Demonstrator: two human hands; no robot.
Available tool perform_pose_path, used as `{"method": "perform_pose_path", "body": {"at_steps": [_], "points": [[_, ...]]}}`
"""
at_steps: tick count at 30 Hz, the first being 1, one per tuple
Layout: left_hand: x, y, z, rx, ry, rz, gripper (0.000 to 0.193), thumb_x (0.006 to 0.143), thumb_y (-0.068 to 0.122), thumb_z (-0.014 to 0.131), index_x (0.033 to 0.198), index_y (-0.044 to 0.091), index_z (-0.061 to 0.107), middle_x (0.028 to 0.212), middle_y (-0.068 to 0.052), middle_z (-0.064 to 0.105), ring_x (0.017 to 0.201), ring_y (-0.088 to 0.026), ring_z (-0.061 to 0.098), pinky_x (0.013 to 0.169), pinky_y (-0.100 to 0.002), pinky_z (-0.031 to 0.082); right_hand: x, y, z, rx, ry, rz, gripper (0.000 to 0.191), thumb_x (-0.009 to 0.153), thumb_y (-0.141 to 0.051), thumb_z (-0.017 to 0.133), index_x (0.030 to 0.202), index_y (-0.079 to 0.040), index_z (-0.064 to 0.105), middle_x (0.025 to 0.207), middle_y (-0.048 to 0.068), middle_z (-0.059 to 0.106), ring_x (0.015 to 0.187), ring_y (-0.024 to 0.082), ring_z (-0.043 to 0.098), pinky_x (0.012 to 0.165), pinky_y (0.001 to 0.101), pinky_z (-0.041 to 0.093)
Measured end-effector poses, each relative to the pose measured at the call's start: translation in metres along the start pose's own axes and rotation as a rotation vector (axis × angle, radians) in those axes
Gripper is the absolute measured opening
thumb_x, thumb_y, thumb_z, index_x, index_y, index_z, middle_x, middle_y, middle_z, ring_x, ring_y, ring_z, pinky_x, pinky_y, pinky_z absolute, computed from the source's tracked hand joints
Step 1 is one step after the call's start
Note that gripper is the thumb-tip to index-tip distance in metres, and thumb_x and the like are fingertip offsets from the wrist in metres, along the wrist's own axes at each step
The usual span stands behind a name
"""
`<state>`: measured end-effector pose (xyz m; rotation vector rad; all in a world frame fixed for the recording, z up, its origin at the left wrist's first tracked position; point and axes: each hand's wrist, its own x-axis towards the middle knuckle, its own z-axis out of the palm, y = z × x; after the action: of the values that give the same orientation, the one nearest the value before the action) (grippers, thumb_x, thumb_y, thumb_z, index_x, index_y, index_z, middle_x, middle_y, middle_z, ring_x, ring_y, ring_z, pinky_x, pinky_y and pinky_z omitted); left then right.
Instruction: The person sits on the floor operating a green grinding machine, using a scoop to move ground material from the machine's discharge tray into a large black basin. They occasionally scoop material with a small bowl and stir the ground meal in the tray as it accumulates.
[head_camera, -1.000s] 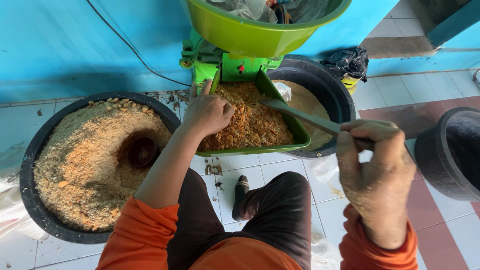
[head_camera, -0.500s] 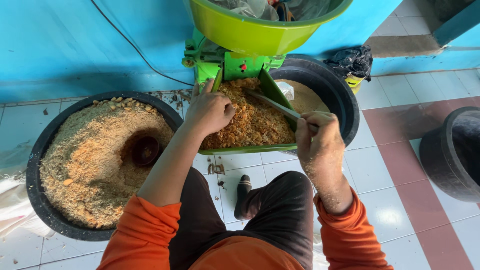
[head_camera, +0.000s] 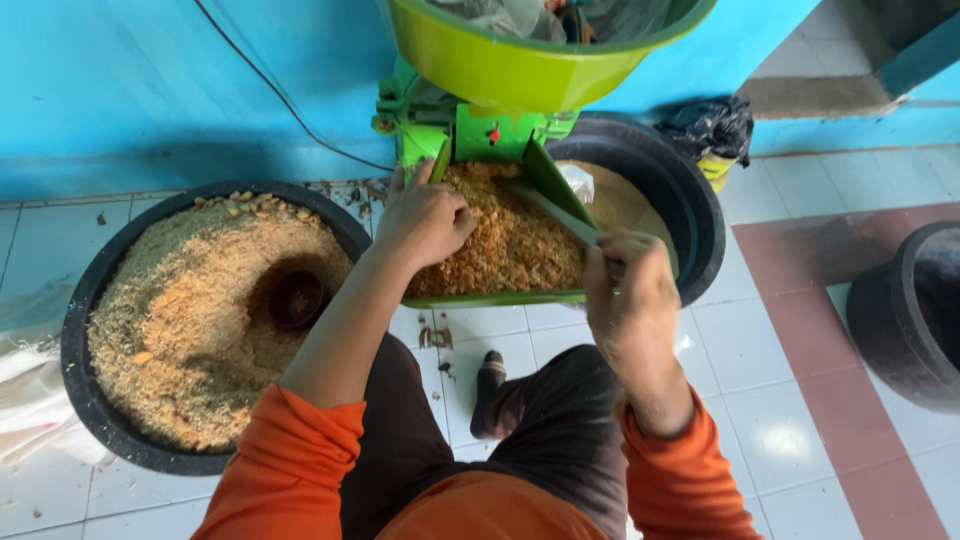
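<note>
**Hands at the green chute, one in the meal, one on a stick**

Fingers of the left hand (head_camera: 425, 218) lie bent and loosely spread on the coarse brown meal (head_camera: 505, 245), pressing into the heap without closing round anything. The right hand (head_camera: 628, 290) is curled tight around the near end of a thin flat stick (head_camera: 555, 212), whose far end slants up and left into the same heap. The meal fills a green sloping tray (head_camera: 500, 298) that sits under the throat of a bright green grinding machine (head_camera: 470, 130), itself topped by a wide lime-green hopper (head_camera: 520, 65).

Behind and to the right of the tray stands a black tub (head_camera: 690, 215) holding finer, paler powder. To the left on the tiled floor (head_camera: 770, 390) is a larger black tub (head_camera: 85, 310), heaped with crumbly tan meal that has a dark hollow near its middle. A third black tub (head_camera: 900, 320) shows at the right edge. Both arms wear orange sleeves (head_camera: 300, 460), and dark trousers and one foot show between them. A thin black cable (head_camera: 290, 110) runs down the blue wall (head_camera: 150, 80).
</note>
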<state>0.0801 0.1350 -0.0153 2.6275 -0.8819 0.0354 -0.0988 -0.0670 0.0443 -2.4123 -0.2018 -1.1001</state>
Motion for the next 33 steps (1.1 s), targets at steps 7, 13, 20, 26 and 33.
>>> {"method": "perform_pose_path", "body": {"at_steps": [7,13,20,26,33], "points": [[0.0,0.002,-0.003,0.016,-0.043,-0.019,0.028,0.096,0.034,0.063,0.099,0.014,0.082,0.108,-0.011,0.076,0.148,-0.04,0.035,0.122,-0.07,0.015,0.004,-0.013,-0.018,-0.001,0.04,0.056,0.021,0.1,0.003,0.071,0.106,-0.001,0.052,0.108,0.016,0.069,0.086,0.024,0.073,0.07,0.0317,0.06],[0.001,0.001,0.0,0.002,-0.013,-0.029,0.024,0.092,0.031,0.066,0.099,0.014,0.082,0.109,-0.013,0.075,0.148,-0.038,0.037,0.122,-0.068,0.015,0.021,-0.014,-0.017,0.1,-0.021,0.053,0.021,0.102,0.003,0.07,0.108,0.0,0.051,0.106,0.016,0.068,0.083,0.022,0.073,0.07,0.031,0.059],[-0.003,-0.001,0.0,0.035,0.095,0.028,0.019,0.086,0.029,0.074,0.096,0.016,0.083,0.123,-0.006,0.071,0.142,-0.034,0.041,0.12,-0.067,0.017,-0.004,-0.01,0.013,0.205,0.028,0.165,0.018,0.102,0.003,0.068,0.108,0.0,0.052,0.108,0.013,0.067,0.081,0.021,0.073,0.07,0.0294,0.061],[-0.006,0.006,-0.009,0.062,0.076,0.059,0.021,0.086,0.033,0.075,0.099,0.019,0.083,0.118,-0.006,0.07,0.139,-0.031,0.044,0.119,-0.068,0.016,-0.001,0.0,0.01,-0.022,0.008,0.044,0.023,0.098,0.0,0.074,0.106,-0.002,0.053,0.107,0.015,0.067,0.085,0.022,0.069,0.07,0.0317,0.058],[-0.006,0.006,-0.007,-0.031,0.122,0.149,0.011,0.089,0.028,0.074,0.089,0.018,0.08,0.106,-0.001,0.073,0.139,-0.027,0.043,0.117,-0.073,0.013,0.016,-0.018,-0.112,-0.073,-0.055,0.074,0.021,0.112,-0.002,0.072,0.111,-0.002,0.051,0.109,0.009,0.072,0.091,0.015,0.074,0.079,0.0275,0.059]]}}
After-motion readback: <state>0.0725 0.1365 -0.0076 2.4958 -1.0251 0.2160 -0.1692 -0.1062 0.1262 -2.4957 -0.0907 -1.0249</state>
